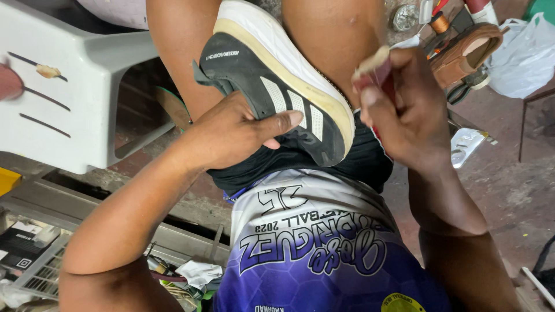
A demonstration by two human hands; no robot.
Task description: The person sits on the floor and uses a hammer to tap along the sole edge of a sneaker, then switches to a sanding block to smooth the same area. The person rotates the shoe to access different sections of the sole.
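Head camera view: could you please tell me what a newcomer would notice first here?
A black sneaker with white stripes and a thick pale sole lies across the person's lap at centre, steadied by the left hand. To its right, the right hand grips a small red tool near the sole's edge. A brown shoe sits on the floor, upper right.

Black box [23,245] lower left; silvery packet [467,144], perhaps foil, right on floor.
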